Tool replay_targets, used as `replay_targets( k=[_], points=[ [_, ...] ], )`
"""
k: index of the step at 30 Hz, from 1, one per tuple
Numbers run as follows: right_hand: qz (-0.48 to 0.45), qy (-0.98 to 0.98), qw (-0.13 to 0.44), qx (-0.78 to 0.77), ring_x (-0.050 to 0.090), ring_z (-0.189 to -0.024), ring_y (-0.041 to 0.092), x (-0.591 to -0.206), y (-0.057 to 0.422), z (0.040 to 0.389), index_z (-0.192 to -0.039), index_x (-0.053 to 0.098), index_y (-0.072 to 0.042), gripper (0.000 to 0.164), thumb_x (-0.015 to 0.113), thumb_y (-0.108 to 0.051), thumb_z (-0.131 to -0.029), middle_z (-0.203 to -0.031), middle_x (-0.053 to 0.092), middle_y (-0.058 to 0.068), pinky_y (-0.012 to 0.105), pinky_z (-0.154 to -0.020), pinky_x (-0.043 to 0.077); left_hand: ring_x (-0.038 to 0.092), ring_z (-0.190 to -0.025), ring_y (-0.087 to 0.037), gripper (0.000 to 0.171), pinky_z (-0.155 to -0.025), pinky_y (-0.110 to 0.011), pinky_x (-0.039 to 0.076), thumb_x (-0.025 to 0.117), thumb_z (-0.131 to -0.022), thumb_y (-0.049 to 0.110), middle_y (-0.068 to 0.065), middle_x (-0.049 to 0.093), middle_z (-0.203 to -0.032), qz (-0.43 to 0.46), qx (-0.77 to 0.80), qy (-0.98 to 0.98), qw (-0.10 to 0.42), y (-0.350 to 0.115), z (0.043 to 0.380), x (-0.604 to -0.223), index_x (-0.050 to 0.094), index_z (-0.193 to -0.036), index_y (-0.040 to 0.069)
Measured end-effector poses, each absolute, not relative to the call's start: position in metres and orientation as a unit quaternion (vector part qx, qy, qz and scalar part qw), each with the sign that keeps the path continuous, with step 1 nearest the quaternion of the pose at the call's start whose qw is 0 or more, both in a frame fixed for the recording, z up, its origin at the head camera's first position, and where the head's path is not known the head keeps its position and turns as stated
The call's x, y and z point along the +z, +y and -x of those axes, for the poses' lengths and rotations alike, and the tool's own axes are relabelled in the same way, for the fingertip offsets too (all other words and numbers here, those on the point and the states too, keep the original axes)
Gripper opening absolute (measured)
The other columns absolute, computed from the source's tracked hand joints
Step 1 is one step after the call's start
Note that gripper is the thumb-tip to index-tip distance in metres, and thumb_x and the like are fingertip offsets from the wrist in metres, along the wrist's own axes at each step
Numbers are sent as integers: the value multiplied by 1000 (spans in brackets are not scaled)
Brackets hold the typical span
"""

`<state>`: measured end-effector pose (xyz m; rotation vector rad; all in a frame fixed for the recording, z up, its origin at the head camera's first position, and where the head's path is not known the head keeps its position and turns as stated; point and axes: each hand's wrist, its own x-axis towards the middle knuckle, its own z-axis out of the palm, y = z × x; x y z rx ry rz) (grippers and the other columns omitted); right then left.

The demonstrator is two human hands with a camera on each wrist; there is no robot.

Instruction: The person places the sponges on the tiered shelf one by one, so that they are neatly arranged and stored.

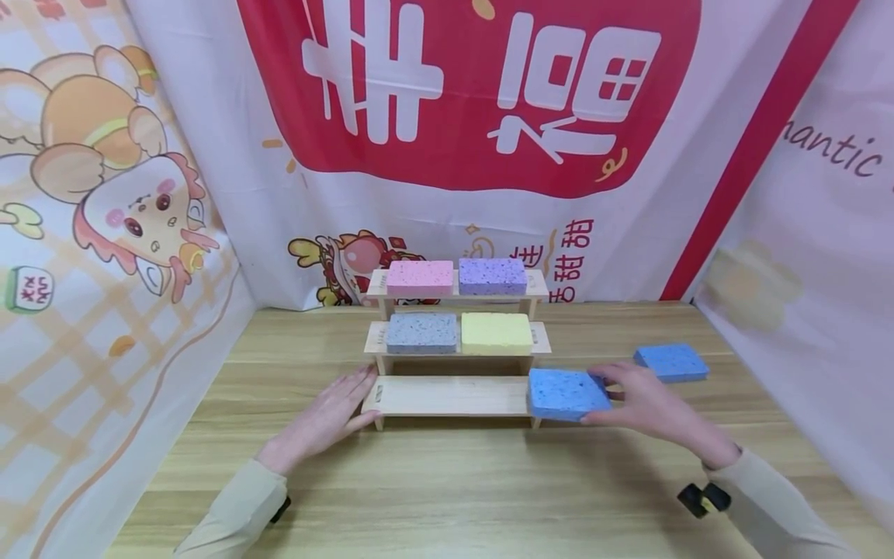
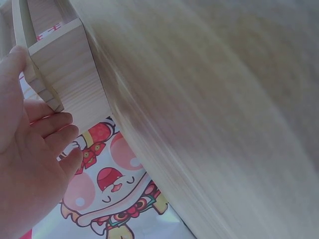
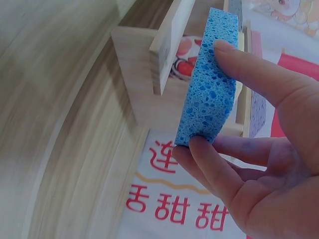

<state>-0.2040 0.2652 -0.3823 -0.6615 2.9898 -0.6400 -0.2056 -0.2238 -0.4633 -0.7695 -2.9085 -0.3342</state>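
Note:
A light wooden three-step rack (image 1: 447, 396) stands on the table. My left hand (image 1: 331, 411) holds the left end of its lowest board; in the left wrist view the thumb (image 2: 15, 57) and fingers (image 2: 55, 124) lie on either side of the board's end. My right hand (image 1: 646, 404) grips a blue speckled sponge (image 1: 567, 394) by its right part. That sponge overlaps the right end of the lowest board in the head view. Seen from the right wrist, the thumb and fingers pinch opposite edges of the sponge (image 3: 209, 84), close beside the rack.
On the top step sit a pink sponge (image 1: 421, 278) and a purple one (image 1: 492, 276). A grey-blue sponge (image 1: 421, 334) and a yellow sponge (image 1: 497, 334) sit on the middle step. Another blue sponge (image 1: 672, 362) lies on the wood-grain table (image 1: 447, 497) at right. Printed cloth (image 1: 475, 217) hangs behind.

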Motion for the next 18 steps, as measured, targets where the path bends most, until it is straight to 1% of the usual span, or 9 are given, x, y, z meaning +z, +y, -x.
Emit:
replay_targets(
  k=[8, 14, 18],
  points=[
    [224, 954, 10, -200, 64, -114, 38, -384, 245, 205, -131, 61, -1, 84, 80, -59, -73, -131, 63, 25, 53, -92, 58, 37, -146, -38, 77, -122, -54, 29, 56, -98, 46, -23, 33, -158, 256, -108, -959, 61, -224, 206, -463, 33, -151, -5],
    [246, 947, 1, -207, 65, -114, 38, -386, 225, 206, -131, 61, -1, 80, 82, -52, -73, -130, 63, 24, 52, -93, 58, 37, -146, -39, 77, -122, -54, 29, 55, -98, 48, -22, 31, -159, 255, -109, -959, 59, -224, 206, -463, 33, -151, -4],
    [253, 943, 4, -216, 64, -116, 38, -388, 212, 206, -131, 61, -1, 80, 84, -50, -72, -131, 63, 24, 52, -95, 58, 36, -146, -39, 77, -123, -54, 28, 56, -98, 47, -22, 30, -159, 256, -109, -959, 56, -224, 205, -462, 33, -151, -4]
  ],
)
